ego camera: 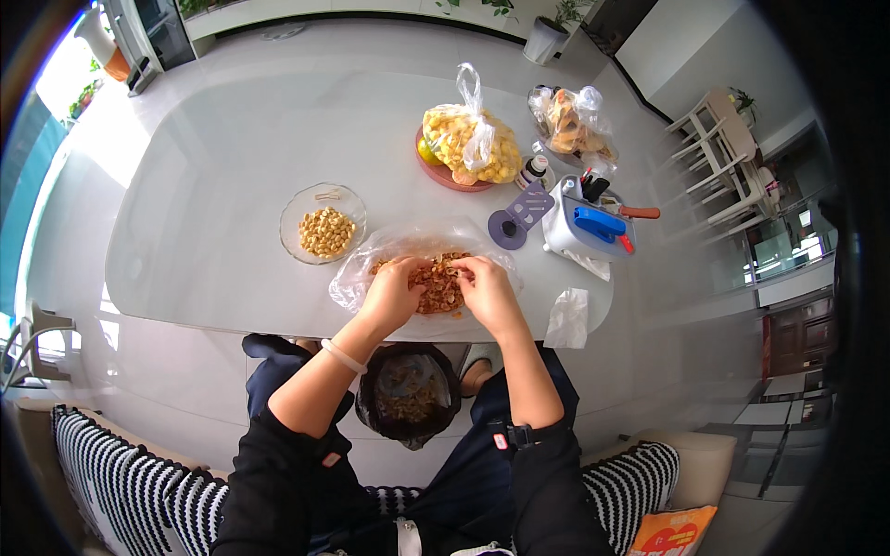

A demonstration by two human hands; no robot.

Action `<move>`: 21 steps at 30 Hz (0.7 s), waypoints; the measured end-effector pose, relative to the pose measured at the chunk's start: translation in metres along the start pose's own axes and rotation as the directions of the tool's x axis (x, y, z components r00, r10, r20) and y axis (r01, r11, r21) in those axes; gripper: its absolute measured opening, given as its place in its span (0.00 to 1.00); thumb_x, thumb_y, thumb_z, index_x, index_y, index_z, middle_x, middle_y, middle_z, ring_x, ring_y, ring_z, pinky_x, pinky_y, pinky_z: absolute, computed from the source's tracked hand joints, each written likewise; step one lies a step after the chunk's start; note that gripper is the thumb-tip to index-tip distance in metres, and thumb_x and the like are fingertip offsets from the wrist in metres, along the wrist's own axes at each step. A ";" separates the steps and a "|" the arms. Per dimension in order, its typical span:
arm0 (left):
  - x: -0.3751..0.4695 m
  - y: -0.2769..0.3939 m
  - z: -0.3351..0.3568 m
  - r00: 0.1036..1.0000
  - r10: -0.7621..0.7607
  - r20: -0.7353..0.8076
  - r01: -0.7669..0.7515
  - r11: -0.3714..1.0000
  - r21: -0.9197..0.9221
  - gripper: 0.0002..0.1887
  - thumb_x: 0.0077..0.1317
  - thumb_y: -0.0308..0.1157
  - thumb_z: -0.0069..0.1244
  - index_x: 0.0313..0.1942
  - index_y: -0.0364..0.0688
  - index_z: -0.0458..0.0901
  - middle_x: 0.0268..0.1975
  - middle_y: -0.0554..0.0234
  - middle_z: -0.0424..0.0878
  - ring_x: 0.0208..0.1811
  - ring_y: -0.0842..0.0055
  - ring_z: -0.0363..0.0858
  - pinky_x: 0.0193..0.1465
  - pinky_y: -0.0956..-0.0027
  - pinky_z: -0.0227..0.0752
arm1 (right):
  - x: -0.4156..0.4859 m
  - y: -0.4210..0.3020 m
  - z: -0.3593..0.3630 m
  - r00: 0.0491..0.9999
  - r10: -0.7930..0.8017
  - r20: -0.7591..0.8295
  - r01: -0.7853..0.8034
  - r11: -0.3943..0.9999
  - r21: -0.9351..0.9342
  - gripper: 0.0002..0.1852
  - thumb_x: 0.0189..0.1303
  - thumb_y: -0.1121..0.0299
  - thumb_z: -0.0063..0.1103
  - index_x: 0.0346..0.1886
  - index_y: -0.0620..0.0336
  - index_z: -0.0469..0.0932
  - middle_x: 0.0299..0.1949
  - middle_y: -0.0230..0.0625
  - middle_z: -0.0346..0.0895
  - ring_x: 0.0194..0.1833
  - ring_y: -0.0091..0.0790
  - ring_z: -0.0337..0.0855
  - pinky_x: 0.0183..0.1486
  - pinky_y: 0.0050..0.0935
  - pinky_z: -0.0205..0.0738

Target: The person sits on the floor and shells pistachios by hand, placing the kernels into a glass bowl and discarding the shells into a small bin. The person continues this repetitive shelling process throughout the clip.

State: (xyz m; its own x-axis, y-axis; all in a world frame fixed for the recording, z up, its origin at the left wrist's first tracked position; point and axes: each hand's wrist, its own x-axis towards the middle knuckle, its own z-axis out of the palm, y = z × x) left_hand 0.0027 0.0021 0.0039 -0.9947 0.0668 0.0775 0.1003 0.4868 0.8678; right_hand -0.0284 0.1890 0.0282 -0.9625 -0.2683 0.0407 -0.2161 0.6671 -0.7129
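A clear plastic bag (358,267) lies spread on the glass tabletop, bearing a heap of reddish-brown shells or nut skins (439,292). My left hand (398,288) is over the heap's left side, fingers bent down into it. On the right side of the heap, my right hand (481,286) has its thumb and fingertips close together; whether a small piece sits between them is too small to tell. To the left stands a clear glass plate (287,233) holding pale shelled nuts (327,232), perhaps peanuts, with a few small pieces near its far rim.
Beyond the bag, a pink basket (455,182) holds a knotted bag of yellow food (473,142) and a green-yellow fruit (427,151). Rightward are a purple stand (511,226), a bottle (537,167), a white organizer (573,240) and a tissue (568,318). A lined bin (408,393) stands between my legs.
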 end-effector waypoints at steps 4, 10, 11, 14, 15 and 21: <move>-0.006 0.005 0.003 0.997 0.061 0.048 -0.070 0.970 0.232 0.29 0.51 0.21 0.60 0.57 0.43 0.81 0.58 0.46 0.78 0.58 0.54 0.76 0.65 0.58 0.68 | -0.005 0.017 0.021 0.975 -0.224 -0.014 0.204 0.912 -0.355 0.25 0.48 0.78 0.67 0.54 0.60 0.79 0.43 0.51 0.82 0.46 0.53 0.83 0.52 0.44 0.78; -0.007 -0.003 0.013 0.999 0.020 0.041 -0.031 0.962 0.273 0.30 0.51 0.21 0.60 0.58 0.45 0.80 0.58 0.45 0.77 0.61 0.50 0.72 0.67 0.56 0.65 | 0.012 0.032 0.037 0.988 -0.157 0.000 0.156 0.981 -0.118 0.16 0.54 0.77 0.64 0.47 0.61 0.82 0.40 0.49 0.84 0.43 0.51 0.84 0.48 0.40 0.79; -0.005 -0.006 0.014 1.000 0.024 0.019 -0.028 0.968 0.250 0.29 0.51 0.21 0.59 0.58 0.44 0.81 0.56 0.45 0.79 0.59 0.50 0.74 0.67 0.56 0.66 | 0.014 0.032 0.036 0.986 -0.168 -0.020 0.167 0.984 -0.068 0.14 0.55 0.76 0.63 0.47 0.60 0.82 0.39 0.49 0.84 0.41 0.51 0.84 0.47 0.39 0.79; 0.004 -0.014 0.014 0.997 0.068 -0.022 -0.063 0.982 0.181 0.21 0.53 0.21 0.57 0.51 0.38 0.84 0.46 0.42 0.83 0.52 0.49 0.79 0.60 0.56 0.71 | 0.014 0.028 0.031 0.998 0.038 0.045 -0.043 0.993 0.112 0.11 0.61 0.74 0.60 0.48 0.59 0.82 0.36 0.45 0.84 0.38 0.44 0.85 0.44 0.36 0.78; 0.004 -0.015 0.013 0.992 0.102 -0.077 -0.088 0.981 0.173 0.19 0.54 0.21 0.57 0.48 0.36 0.84 0.44 0.41 0.83 0.49 0.49 0.80 0.57 0.56 0.73 | 0.014 0.026 0.029 0.996 0.080 0.050 -0.087 0.981 0.172 0.11 0.63 0.74 0.59 0.48 0.59 0.82 0.35 0.44 0.84 0.37 0.41 0.85 0.44 0.35 0.78; 0.003 -0.004 0.003 0.996 -0.004 -0.089 0.015 0.993 0.120 0.11 0.58 0.22 0.55 0.42 0.33 0.85 0.46 0.43 0.84 0.45 0.49 0.82 0.49 0.57 0.76 | 0.019 0.025 0.016 0.994 0.103 0.039 -0.110 0.902 0.417 0.11 0.68 0.74 0.53 0.51 0.59 0.81 0.37 0.42 0.84 0.39 0.36 0.86 0.48 0.34 0.77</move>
State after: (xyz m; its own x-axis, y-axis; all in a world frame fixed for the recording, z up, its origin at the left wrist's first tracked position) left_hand -0.0008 0.0032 -0.0009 -0.9930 -0.0130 0.1170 0.0870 0.5889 0.8035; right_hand -0.0489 0.1891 -0.0001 -0.9725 -0.2248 -0.0605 -0.0206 0.3418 -0.9395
